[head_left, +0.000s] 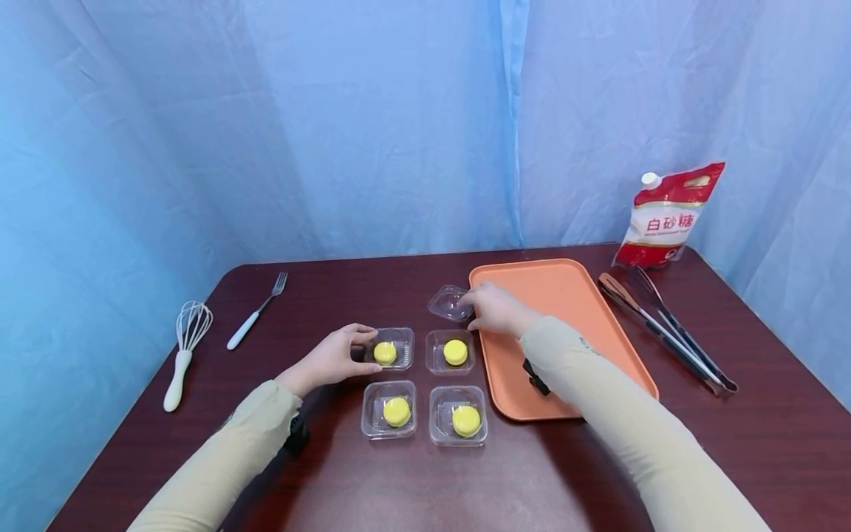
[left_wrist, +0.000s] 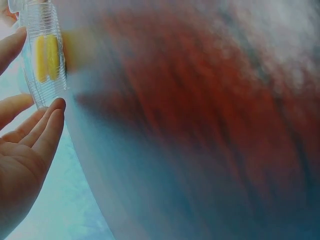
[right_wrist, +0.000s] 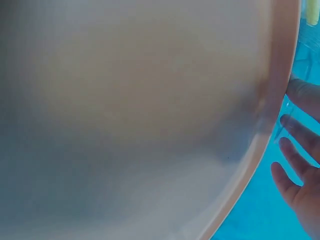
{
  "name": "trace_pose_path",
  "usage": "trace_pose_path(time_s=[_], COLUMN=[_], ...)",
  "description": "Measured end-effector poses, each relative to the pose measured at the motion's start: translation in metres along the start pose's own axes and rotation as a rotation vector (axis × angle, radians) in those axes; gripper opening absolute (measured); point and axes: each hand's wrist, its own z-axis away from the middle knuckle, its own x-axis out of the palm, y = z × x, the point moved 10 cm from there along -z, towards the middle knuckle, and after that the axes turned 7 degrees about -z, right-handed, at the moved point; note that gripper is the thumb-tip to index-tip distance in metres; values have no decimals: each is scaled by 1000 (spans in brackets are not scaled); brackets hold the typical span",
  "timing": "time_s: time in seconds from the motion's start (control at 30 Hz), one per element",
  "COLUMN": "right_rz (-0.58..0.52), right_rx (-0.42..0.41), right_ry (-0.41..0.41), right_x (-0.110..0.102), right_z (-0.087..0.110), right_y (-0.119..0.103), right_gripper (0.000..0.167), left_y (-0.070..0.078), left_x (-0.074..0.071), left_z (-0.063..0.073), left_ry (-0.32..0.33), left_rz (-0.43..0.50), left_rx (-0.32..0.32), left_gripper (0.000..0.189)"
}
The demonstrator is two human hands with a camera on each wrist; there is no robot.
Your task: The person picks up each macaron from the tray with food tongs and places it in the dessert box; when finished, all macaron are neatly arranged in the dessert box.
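In the head view my left hand (head_left: 339,356) is at the far-left clear plastic box (head_left: 404,336), which holds a yellow macaron (head_left: 385,353). Its thumb and fingers lie on either side of that box, fairly straight; the left wrist view shows the fingertips (left_wrist: 58,104) at the box's edge. My right hand (head_left: 500,309) pinches the corner of a tilted clear plastic lid (head_left: 444,301) just left of the tray. Below the lid is a second clear box (head_left: 433,355) with a yellow macaron (head_left: 455,352). Little of the lid shows in the right wrist view.
Two nearer clear boxes (head_left: 369,425) (head_left: 439,436) each hold a yellow macaron. An orange tray (head_left: 541,277) lies under my right forearm. Tongs (head_left: 671,336) and a sugar bag (head_left: 665,222) stand at right; a fork (head_left: 259,314) and whisk (head_left: 182,355) lie left.
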Motion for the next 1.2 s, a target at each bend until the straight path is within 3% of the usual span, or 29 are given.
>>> trace_pose_path(time_s=[0.47, 0.77, 1.2], right_rz=[56, -45, -328], right_rx=[-66, -69, -18], right_ry=[74, 119, 196], right_x=[4, -9, -29], right_z=[-4, 1, 7], right_y=[-2, -3, -9], right_gripper=[10, 9, 11], left_y=[2, 4, 13], left_x=[2, 3, -2], left_z=[2, 2, 3], left_ry=[-3, -17, -25], left_rz=[4, -11, -85], left_rx=[18, 42, 89], left_gripper=[65, 64, 66])
